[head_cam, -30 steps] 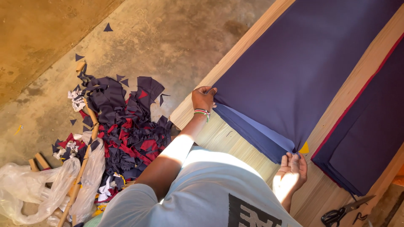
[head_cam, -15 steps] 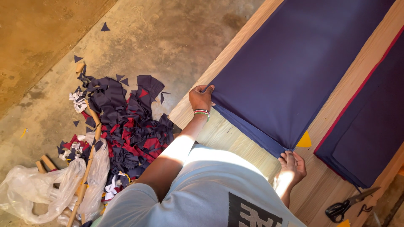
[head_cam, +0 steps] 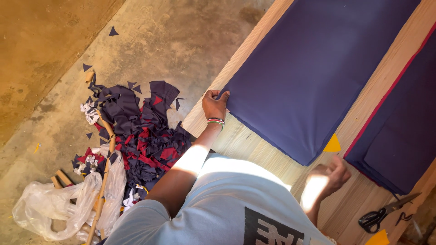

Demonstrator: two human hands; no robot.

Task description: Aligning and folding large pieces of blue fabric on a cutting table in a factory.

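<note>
Pinched between the fingers of the left hand (head_cam: 215,103) was the near corner of the navy fabric stack (head_cam: 313,77), laid flat on the wooden table (head_cam: 247,145). Further right, the right hand (head_cam: 328,178) was loosely curled, nothing held, near black scissors (head_cam: 379,216).
</note>
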